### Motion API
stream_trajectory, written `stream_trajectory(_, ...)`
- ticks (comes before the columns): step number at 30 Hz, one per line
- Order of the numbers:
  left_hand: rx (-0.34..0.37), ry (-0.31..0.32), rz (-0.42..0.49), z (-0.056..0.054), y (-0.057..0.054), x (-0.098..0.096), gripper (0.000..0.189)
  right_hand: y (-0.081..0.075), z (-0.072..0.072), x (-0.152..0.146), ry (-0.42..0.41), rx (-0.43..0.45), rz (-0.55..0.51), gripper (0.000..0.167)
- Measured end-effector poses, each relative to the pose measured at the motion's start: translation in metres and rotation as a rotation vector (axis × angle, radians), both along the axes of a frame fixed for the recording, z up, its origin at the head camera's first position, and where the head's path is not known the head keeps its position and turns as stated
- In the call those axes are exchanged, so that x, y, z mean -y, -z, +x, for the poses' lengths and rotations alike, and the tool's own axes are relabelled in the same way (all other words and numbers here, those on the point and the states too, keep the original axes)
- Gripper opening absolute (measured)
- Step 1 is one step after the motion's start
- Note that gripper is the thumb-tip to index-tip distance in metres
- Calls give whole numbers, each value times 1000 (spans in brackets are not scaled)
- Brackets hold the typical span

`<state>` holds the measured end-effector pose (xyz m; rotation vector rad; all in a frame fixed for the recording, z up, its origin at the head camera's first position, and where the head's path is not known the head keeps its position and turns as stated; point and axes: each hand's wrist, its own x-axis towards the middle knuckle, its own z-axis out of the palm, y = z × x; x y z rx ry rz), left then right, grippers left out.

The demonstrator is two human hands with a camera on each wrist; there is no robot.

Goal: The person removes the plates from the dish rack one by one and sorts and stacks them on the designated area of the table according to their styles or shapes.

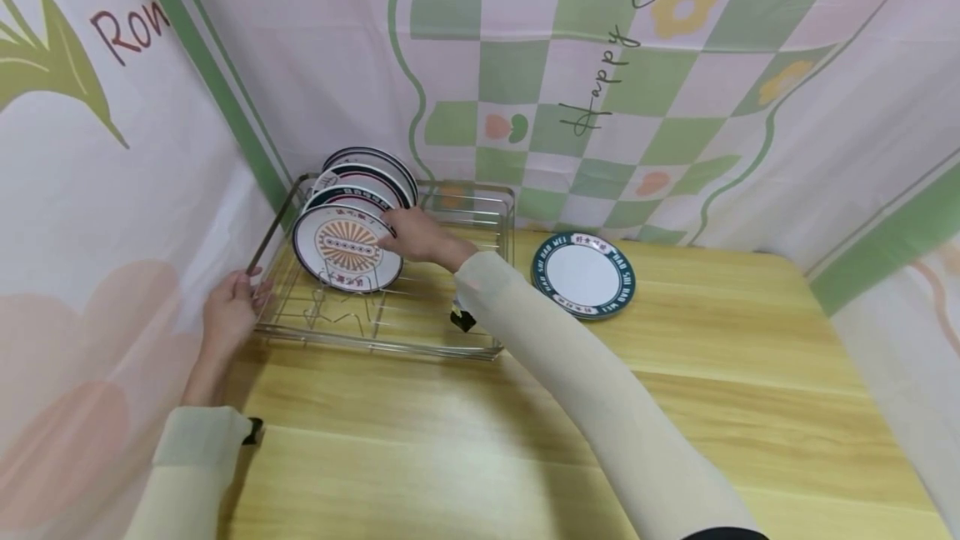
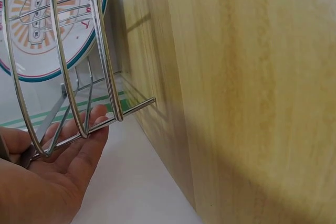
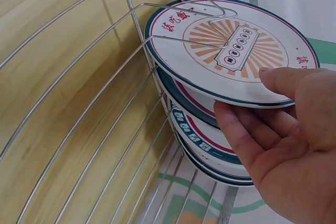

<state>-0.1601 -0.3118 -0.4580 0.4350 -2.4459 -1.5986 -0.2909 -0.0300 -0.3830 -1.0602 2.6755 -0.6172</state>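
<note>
Your left hand (image 1: 228,311) grips the rack (image 2: 108,72) by its left edge; your right hand (image 1: 416,233) pinches the front plate (image 1: 348,248). Wooden tabletop (image 1: 390,448) opens toward you, printed cloth (image 1: 330,48) behind.

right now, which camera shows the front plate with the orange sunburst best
The right wrist view: it shows the sunburst plate largest and closest, gripped by the right hand. The head view shows it smaller; the left wrist view shows only part, crossed by rack bars.

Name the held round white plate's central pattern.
Orange sunburst on the round white plate, clearest in the right wrist view.
</note>
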Motion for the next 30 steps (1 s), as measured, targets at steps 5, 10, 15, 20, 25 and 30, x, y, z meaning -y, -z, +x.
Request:
stream_trajectory(5, 12, 3, -25, 0, -1, 1, 48, 1, 2, 2, -27, 15, 46, 22)
stream_trajectory(10, 13, 6, -25, 1, -2, 1, 48, 4, 4, 6, -16, 45, 69, 26)
stream_trajectory(15, 13, 5, -19, 1, -2, 1, 48, 10, 7, 10, -31, 85, 45, 28)
stream_trajectory(20, 23, 4, -4, 1, -4, 0, 48, 13, 9, 12, -57, 60, 42, 28)
stream_trajectory(25, 32, 9, 9, 2, -5, -1, 48, 14, 11, 12, -50, 40, 31, 27)
stream_trajectory(30, 33, 20, 19, 2, -5, -1, 48, 15, 12, 10, -57, 33, 8, 26)
